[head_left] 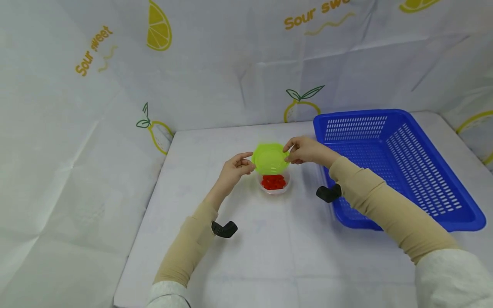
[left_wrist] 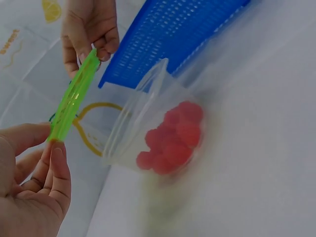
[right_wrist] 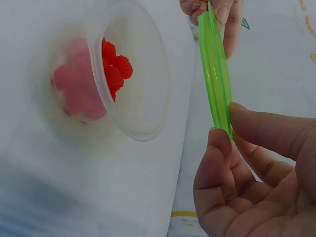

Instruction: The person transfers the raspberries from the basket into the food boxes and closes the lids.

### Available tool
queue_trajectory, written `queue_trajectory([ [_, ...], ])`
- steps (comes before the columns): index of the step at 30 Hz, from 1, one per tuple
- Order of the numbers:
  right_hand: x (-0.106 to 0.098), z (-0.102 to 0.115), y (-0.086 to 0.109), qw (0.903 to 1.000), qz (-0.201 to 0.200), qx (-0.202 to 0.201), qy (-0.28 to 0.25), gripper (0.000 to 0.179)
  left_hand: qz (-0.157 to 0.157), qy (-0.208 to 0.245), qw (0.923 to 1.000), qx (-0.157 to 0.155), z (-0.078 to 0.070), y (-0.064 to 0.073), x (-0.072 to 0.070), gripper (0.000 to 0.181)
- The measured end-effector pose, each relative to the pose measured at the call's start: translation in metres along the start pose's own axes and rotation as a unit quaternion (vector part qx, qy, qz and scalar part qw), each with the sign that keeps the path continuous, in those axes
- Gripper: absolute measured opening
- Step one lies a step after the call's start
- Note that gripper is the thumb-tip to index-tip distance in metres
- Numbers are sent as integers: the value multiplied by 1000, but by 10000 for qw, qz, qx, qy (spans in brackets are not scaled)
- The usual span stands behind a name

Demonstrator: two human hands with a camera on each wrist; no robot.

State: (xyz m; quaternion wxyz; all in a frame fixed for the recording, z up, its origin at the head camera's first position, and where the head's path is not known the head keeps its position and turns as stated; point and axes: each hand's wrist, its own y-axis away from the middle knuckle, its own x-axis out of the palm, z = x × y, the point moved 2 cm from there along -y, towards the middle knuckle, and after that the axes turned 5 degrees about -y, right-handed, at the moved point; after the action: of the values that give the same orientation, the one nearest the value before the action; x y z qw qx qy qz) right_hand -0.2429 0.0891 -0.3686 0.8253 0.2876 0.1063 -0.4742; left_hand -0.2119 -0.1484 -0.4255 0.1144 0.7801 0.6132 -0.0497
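Observation:
A green lid [head_left: 270, 158] hangs over a clear plastic tub [head_left: 275, 191], with both hands pinching its opposite edges. My left hand [head_left: 233, 168] has the lid's left edge between thumb and fingers; my right hand [head_left: 306, 151] pinches the right edge the same way. Inside the tub lie several red, bumpy, raspberry-like pieces [left_wrist: 173, 140]. The tub stands upright on the table, its round rim [right_wrist: 101, 84] uncovered. Both wrist views show a gap between lid and rim. From the head view, the lid overlaps the tub's far part.
To the right stands a large blue perforated basket [head_left: 339, 222], close beside the right forearm. A white cloth covers the table [head_left: 246, 256], and a lemon-printed sheet [head_left: 215, 77] hangs behind it. Each wrist wears a small black camera mount [head_left: 225, 229].

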Motion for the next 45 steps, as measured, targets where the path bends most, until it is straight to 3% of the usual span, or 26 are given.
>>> queue_trajectory([
  [7, 8, -8, 2, 9979, 371, 128, 512, 33, 39, -332, 9993, -151, 14, 10, 10, 44],
  [20, 23, -13, 3, 9948, 592, 164, 810, 30, 30, -284, 9992, -281, 29, 21, 16, 45],
  [33, 24, -18, -3, 9934, 657, 363, 862, 31, 67, -199, 9997, -144, 32, 22, 18, 45],
  [38, 23, -20, -7, 9931, 749, 316, 845, 32, 33, -136, 9999, 51, 35, 21, 17, 45],
  [45, 23, -23, -8, 9926, 751, 381, 879, 32, 19, -227, 9995, -216, 40, 20, 19, 47],
])
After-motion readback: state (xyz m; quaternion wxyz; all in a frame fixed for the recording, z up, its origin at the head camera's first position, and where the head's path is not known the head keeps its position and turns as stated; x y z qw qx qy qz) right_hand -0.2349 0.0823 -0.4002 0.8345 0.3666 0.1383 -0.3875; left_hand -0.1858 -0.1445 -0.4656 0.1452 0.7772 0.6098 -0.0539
